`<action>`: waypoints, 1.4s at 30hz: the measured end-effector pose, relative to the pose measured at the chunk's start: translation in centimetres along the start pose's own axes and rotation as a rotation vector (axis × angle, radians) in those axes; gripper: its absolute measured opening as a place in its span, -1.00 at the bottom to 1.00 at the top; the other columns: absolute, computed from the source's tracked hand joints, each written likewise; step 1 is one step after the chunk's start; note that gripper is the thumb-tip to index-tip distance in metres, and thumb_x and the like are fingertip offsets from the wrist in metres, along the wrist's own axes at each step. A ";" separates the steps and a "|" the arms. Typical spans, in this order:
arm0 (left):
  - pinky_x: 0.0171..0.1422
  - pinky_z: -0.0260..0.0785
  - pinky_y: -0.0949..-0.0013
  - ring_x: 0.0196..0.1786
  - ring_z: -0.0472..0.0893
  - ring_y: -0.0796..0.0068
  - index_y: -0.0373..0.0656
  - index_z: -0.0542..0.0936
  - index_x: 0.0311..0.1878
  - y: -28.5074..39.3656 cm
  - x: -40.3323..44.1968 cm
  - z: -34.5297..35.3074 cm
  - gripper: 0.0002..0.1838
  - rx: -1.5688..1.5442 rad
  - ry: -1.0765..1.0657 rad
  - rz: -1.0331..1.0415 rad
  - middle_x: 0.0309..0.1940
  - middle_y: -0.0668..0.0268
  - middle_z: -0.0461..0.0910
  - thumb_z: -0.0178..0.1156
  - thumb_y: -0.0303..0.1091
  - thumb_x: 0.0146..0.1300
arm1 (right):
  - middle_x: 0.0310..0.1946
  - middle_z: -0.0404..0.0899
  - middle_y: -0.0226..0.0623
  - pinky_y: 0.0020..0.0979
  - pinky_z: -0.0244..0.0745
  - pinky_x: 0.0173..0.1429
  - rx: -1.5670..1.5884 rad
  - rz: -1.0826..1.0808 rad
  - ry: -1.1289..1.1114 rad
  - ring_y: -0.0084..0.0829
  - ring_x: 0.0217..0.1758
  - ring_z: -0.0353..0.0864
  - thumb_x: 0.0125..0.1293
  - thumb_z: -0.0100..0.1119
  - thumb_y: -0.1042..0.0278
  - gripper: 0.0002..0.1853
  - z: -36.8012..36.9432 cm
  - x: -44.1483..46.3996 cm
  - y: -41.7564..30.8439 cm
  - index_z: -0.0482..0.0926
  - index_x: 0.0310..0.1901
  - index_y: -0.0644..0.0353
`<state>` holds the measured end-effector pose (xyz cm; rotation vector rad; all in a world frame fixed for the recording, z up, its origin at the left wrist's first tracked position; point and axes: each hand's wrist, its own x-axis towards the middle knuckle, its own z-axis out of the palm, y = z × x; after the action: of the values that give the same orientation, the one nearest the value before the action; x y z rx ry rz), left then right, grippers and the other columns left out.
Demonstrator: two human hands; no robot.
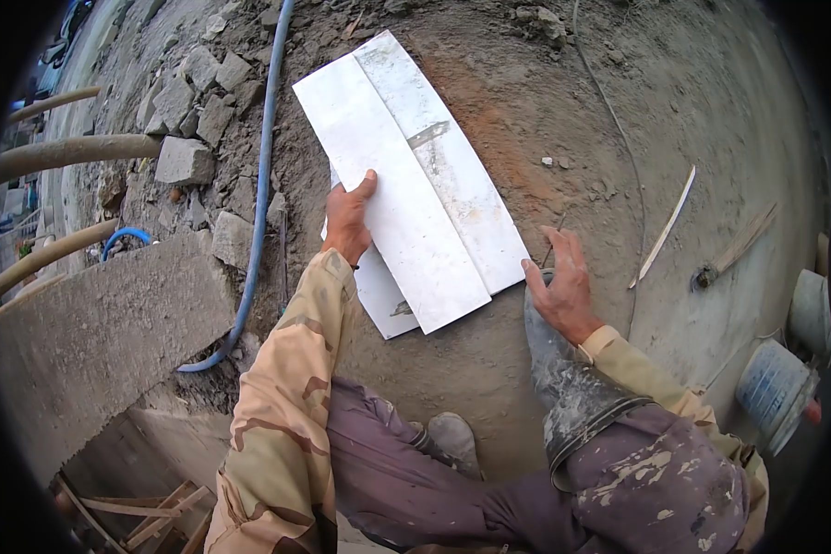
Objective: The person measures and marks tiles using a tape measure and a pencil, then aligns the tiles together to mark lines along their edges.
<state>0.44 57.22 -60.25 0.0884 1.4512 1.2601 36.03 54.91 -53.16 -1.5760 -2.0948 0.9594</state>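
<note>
My left hand (349, 220) grips the left edge of a clean white tile (392, 189), thumb on top and fingers hidden beneath. Under that tile, a second white tile (466, 189) sticks out to the right, with grey smears and brownish stains. Part of another white piece (379, 291) shows at the lower left of the stack. My right hand (563, 288) is by the lower right corner of the stained tile, its fingers apart and the thumb tip at or very near that corner. A thin dark strand, too fine to identify, shows by its fingertips.
A blue hose (266, 138) runs down the left, past broken concrete chunks (185, 162) and a concrete slab (120, 332). On the right lie a wood strip (665, 226), a stick (743, 242) and a paint-marked bucket (774, 392). My boot (572, 388) stands beneath my right hand.
</note>
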 end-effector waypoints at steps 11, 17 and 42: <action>0.07 0.62 0.20 -0.04 0.73 0.28 -0.40 0.60 0.12 -0.5 0.0 0.2 -0.62 0.081 0.086 0.098 0.00 0.12 0.73 0.44 -0.37 0.39 | -0.03 0.50 0.16 -0.02 0.47 0.18 0.013 -0.040 0.089 0.13 0.06 0.54 0.33 0.32 0.41 -0.55 0.0 -0.6 1.8 0.51 0.20 0.41; 0.09 0.67 0.16 -0.04 0.75 0.26 -0.35 0.58 0.17 -0.5 -0.1 0.1 -0.61 0.083 0.066 0.096 0.03 0.13 0.72 0.42 -0.34 0.42 | -0.13 0.49 0.06 -0.04 0.44 0.06 0.009 -0.092 0.077 0.06 -0.05 0.51 0.28 0.31 0.45 -0.62 0.3 -1.0 1.7 0.54 0.10 0.37; 0.27 0.63 0.08 0.12 0.73 0.11 -0.52 0.48 0.29 0.4 -0.4 -3.6 -0.40 -0.088 -0.009 0.048 0.15 -0.07 0.65 0.38 -0.19 0.44 | -0.18 0.50 0.04 -0.09 0.45 0.01 -0.045 -0.187 0.058 0.05 -0.11 0.52 0.34 0.18 0.61 -0.76 3.0 -1.7 3.7 0.57 0.03 0.34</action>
<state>-2.37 54.85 -60.54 0.0702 1.3909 1.3595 37.26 52.94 -57.61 -1.3812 -2.1918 0.7984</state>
